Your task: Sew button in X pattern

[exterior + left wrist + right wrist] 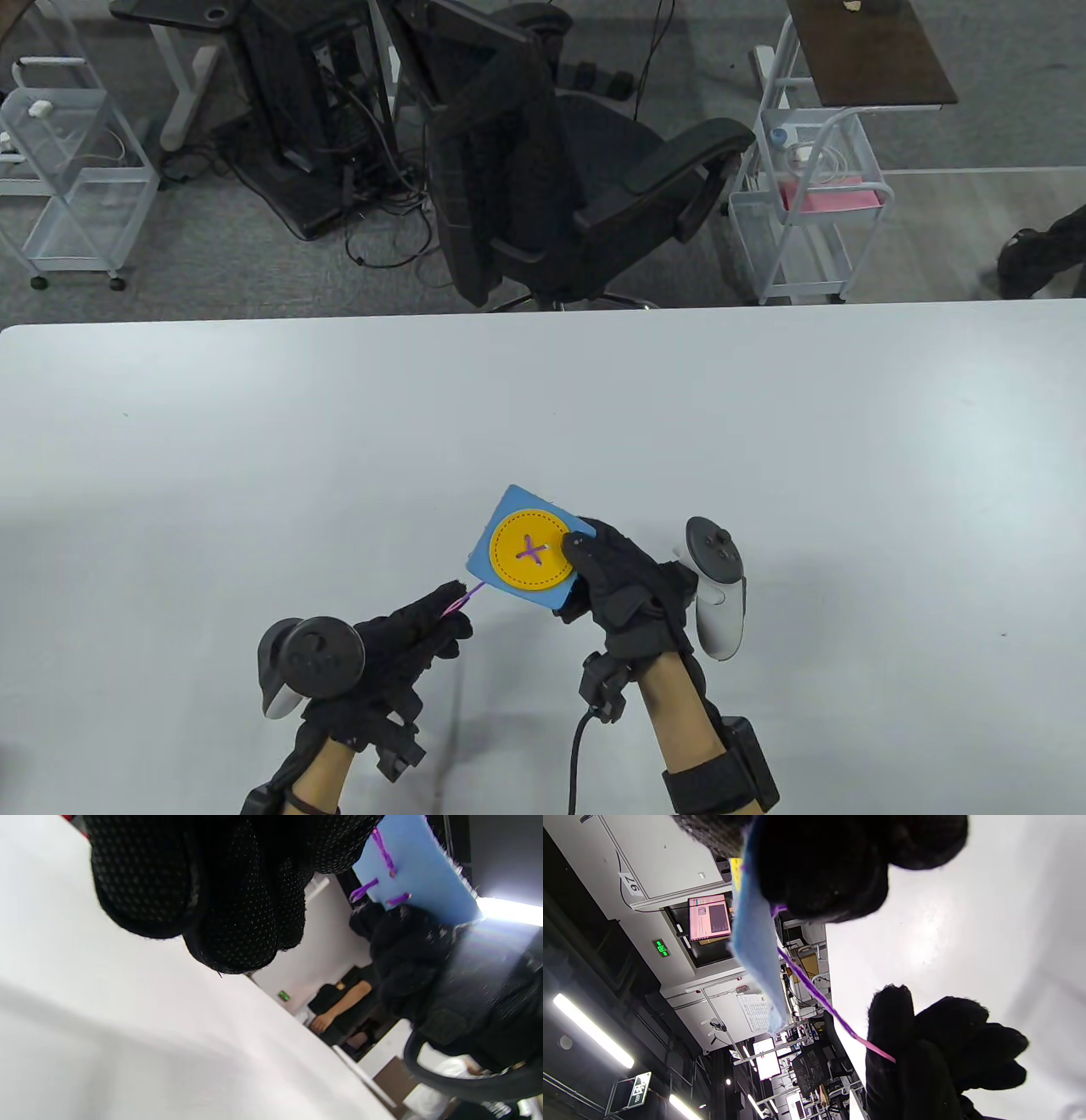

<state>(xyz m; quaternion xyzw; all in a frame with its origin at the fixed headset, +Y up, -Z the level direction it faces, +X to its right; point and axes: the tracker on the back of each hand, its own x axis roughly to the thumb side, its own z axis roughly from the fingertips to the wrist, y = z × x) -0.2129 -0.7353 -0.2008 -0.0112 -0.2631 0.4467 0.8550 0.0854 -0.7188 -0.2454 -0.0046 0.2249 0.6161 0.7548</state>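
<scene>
A blue felt square (509, 514) carries a yellow felt button (531, 550) with a purple X stitched in its middle. My right hand (604, 573) holds the square's right edge above the table, thumb on the button's rim. A purple thread (471, 593) runs from under the square down-left to my left hand (428, 617), which pinches its end. In the right wrist view the thread (823, 1003) stretches taut from the blue square (755, 942) to the left hand's fingers (891, 1022). The left wrist view shows the square's blue underside (418, 870) with short purple stitches (384, 851).
The white table (254, 441) spreads wide on every side. Beyond its far edge stand a black office chair (543, 170), white wire carts (72, 178) and a white cart with a pink sheet (806, 204).
</scene>
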